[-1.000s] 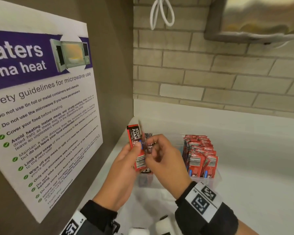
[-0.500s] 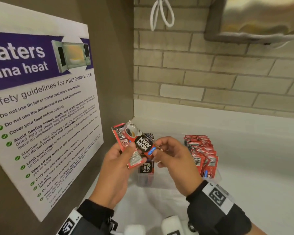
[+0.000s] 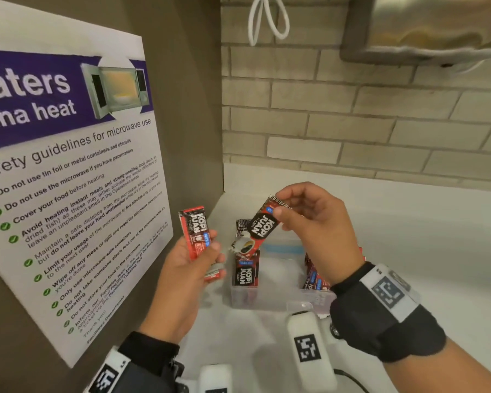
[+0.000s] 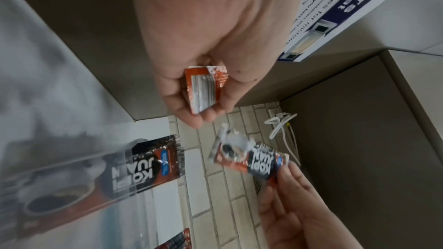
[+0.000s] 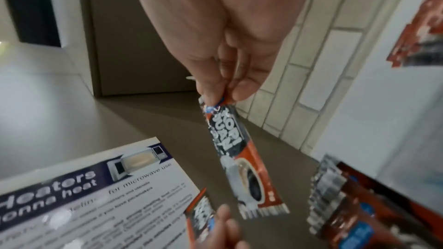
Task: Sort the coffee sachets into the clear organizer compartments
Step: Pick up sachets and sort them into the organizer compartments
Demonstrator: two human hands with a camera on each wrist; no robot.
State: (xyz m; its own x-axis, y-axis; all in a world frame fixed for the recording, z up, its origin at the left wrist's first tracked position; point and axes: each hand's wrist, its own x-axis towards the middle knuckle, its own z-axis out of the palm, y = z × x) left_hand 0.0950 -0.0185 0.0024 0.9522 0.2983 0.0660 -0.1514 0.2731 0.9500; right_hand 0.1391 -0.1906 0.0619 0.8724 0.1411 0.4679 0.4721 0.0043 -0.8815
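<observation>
Now, held sachet (image 3: pixel 260 225): pinched by its top seam between the thumb and fingers (image 5: pixel 242 90) of the right hand (image 3: pixel 321 231); it hangs tilted, lower end just above the organizer.
Spare sachets (image 3: pixel 197 236): a small stack clamped in the left hand (image 3: pixel 187 268), thumb across the front, fingers (image 4: pixel 189 113) curled behind; the left wrist view shows several edges pressed together.
Gap between hands: the hanging sachet's lower end sits near the left fingertips but apart from them.
Clear organizer (image 3: pixel 267 299): on the white tabletop (image 3: pixel 408 251), directly below the right fingers.
Left compartment: one upright sachet (image 3: pixel 245 275) of the same dark face stands below the hanging one.
Right compartment: a row of red sachets (image 3: pixel 313 276), mostly hidden behind the right wrist.
Middle: looks unfilled; the walls are hard to trace through the plastic.
Step in hand: judged to be lowering the single sachet into the left compartment beside its match.
Doing it well: bring the sachet upright first, lead with the bottom seam, slide it down against the standing one, and part the fingers only once it rests on the floor of the compartment.
Risk: released while tilted, it may lie flat or fall across a divider.
Poster (image 3: pixel 68 180): microwave guidelines on the wall beyond the left fingers.
</observation>
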